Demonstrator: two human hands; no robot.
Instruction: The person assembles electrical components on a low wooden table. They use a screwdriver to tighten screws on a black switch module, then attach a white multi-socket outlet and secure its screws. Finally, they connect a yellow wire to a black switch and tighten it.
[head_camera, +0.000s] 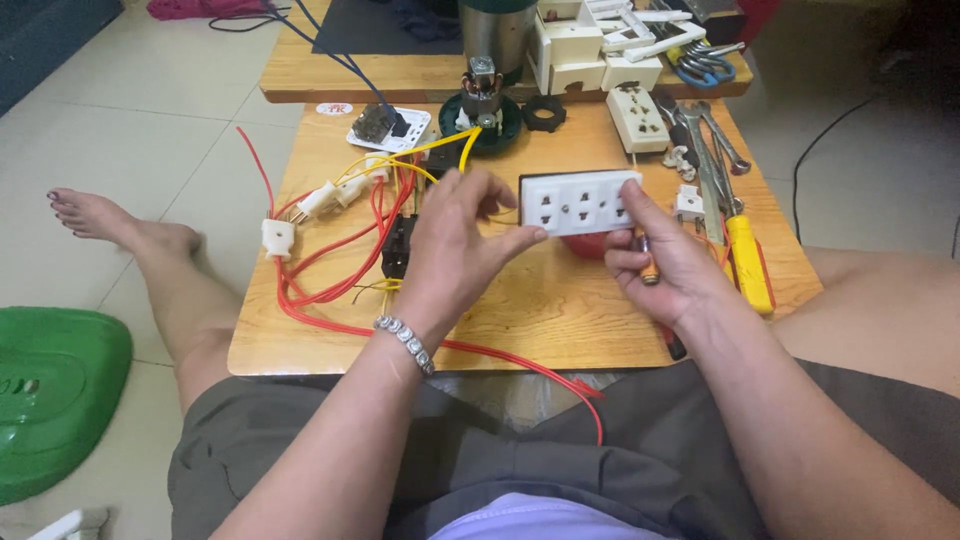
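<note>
above the wooden table (520, 320), both hands (455, 245) (665, 265) grip a white socket plate (580, 202).

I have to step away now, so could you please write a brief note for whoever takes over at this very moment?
Left hand: fingertips pinch the left end of the white triple socket plate, held above the wooden table.
Right hand: thumb steadies the plate's right end, and the fingers also grip a small orange-handled screwdriver.
Nearby: red wires and yellow wires lie to the left with white plugs; a yellow-handled tool and wrenches lie to the right.
Done: plate lifted, face up.
Left: no wire visibly joins the plate; its back is hidden.
</note>
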